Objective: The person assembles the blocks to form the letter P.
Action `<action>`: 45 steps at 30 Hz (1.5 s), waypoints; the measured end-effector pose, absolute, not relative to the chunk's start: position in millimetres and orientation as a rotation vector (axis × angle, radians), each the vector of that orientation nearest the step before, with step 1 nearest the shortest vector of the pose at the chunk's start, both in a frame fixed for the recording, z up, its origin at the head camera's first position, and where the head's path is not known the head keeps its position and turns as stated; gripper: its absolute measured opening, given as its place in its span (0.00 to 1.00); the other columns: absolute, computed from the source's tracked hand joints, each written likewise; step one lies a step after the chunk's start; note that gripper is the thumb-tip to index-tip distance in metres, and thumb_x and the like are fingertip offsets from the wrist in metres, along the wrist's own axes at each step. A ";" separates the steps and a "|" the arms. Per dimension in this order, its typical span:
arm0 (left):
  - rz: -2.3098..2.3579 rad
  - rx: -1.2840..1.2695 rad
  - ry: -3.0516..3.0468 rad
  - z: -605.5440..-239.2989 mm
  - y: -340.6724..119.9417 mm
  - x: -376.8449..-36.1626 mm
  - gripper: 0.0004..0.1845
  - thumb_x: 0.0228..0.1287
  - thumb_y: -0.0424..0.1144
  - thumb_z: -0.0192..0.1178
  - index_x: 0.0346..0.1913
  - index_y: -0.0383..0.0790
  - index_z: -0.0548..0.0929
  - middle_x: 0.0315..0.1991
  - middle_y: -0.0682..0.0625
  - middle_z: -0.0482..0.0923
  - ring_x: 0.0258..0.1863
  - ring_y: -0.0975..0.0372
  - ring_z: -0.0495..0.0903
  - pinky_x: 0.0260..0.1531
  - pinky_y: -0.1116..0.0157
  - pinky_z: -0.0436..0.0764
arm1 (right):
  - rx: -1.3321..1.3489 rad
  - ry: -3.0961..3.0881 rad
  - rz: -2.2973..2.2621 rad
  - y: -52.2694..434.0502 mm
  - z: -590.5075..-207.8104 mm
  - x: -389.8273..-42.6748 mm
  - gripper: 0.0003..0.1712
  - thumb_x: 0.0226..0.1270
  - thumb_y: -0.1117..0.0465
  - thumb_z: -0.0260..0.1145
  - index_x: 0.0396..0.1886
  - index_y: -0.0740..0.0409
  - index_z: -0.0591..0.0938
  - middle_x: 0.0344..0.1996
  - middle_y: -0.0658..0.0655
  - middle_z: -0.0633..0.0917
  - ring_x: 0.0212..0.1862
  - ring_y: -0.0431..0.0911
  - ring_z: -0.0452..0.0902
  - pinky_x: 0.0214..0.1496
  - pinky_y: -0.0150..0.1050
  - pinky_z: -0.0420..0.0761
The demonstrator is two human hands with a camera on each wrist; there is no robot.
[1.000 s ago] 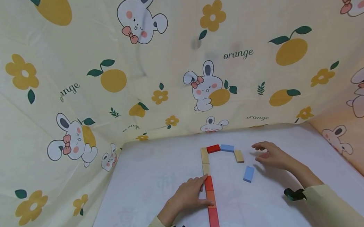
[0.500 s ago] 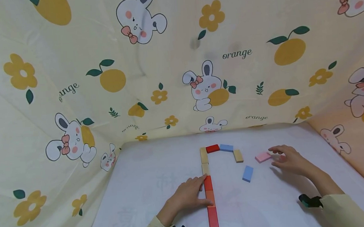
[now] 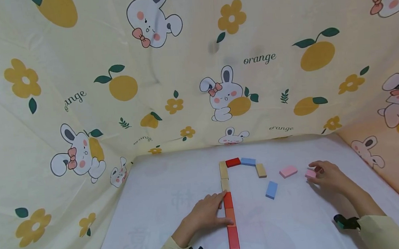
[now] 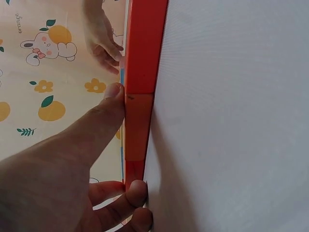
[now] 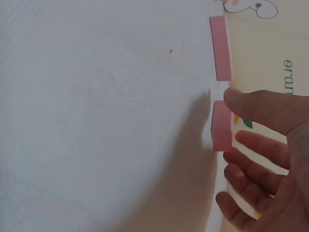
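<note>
A line of flat blocks runs up the table in the head view: a pinkish-red block [image 3: 234, 239], an orange block [image 3: 230, 216], a red block [image 3: 228, 201] and two natural wood blocks. My left hand [image 3: 205, 217] spreads along this line. In the left wrist view its thumb touches the orange block and its fingertips meet the red one beyond. At the right, my right hand [image 3: 331, 177] is over a small pink block [image 3: 310, 173]. The right wrist view shows thumb and fingers spread about that block's two ends. A second pink block [image 5: 221, 48] lies beside it.
A dark red block [image 3: 233, 162], a blue block [image 3: 248, 162] and a wood block [image 3: 261, 170] bend right from the line's far end. Another blue block [image 3: 271, 190] lies apart on the white table [image 3: 163, 203]. A printed curtain [image 3: 182, 64] hangs behind.
My right hand has moved right and slightly nearer, uncovering the first pink block and then part of the second. My left hand stays on the line of blocks.
</note>
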State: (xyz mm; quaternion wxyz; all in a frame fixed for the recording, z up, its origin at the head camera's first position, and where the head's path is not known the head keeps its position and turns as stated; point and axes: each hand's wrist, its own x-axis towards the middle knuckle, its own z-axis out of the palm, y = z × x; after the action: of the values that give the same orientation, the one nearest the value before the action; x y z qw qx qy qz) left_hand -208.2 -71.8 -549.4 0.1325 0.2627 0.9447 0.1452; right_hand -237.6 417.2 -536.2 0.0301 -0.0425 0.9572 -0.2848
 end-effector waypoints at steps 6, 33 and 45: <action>0.418 0.753 2.740 -550.7 -71.6 -208.8 0.57 0.57 0.75 0.71 0.85 0.55 0.63 0.43 0.61 0.76 0.45 0.66 0.72 0.48 0.58 0.79 | -0.049 2.906 -0.909 423.8 -540.4 -241.3 0.31 0.68 0.57 0.78 0.59 0.75 0.78 0.47 0.71 0.82 0.48 0.60 0.76 0.51 0.54 0.84; 0.417 0.774 2.750 -553.0 -72.0 -210.2 0.57 0.57 0.75 0.71 0.85 0.54 0.63 0.42 0.61 0.75 0.44 0.66 0.71 0.45 0.60 0.77 | -0.304 2.965 -1.058 337.9 -532.9 -245.5 0.20 0.69 0.60 0.78 0.55 0.63 0.84 0.47 0.60 0.85 0.49 0.54 0.78 0.51 0.46 0.84; 0.435 0.779 2.747 -553.1 -72.7 -209.8 0.59 0.56 0.76 0.71 0.86 0.53 0.61 0.41 0.62 0.75 0.43 0.68 0.70 0.43 0.62 0.75 | -0.455 2.949 -1.071 284.8 -536.8 -250.3 0.18 0.66 0.62 0.79 0.53 0.59 0.86 0.48 0.55 0.85 0.52 0.53 0.78 0.58 0.55 0.82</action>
State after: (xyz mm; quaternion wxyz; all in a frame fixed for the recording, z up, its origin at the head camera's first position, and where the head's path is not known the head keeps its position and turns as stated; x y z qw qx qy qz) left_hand -209.8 -72.7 -553.1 0.1263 0.2675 0.9435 0.1492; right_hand -250.3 284.8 -536.8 -0.0145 -0.1435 0.9301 -0.3377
